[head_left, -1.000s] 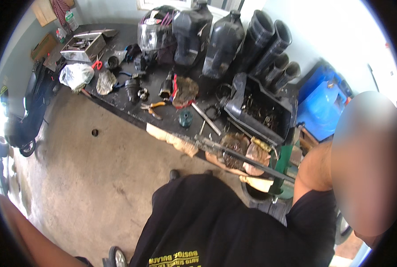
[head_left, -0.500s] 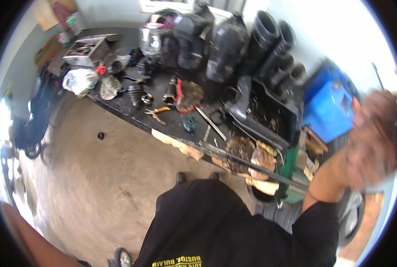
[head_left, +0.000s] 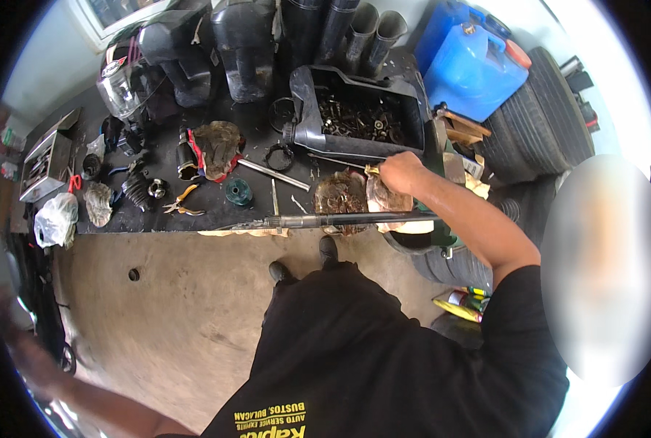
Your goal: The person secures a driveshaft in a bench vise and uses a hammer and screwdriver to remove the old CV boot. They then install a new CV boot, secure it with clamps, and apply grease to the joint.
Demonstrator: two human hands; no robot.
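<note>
A blue plastic jerrycan [head_left: 475, 69] is seen beside stacked black rubber tyres [head_left: 537, 128]. Orange-handled pliers [head_left: 179, 201] and a white plastic bag [head_left: 55, 219] are found on the dark workbench [head_left: 158, 223].

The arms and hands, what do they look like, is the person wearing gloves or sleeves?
No gloves: both hands are bare. The right hand ends a bare forearm that comes from a short black sleeve. The left hand is blurred at the picture's edge, its forearm bare too. The black shirt has yellow lettering.

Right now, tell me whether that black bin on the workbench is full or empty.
Partly full. The open-topped black bin holds a heap of dark metal parts across its bottom, with its inner walls bare above them. The right hand is just in front of it.
</note>
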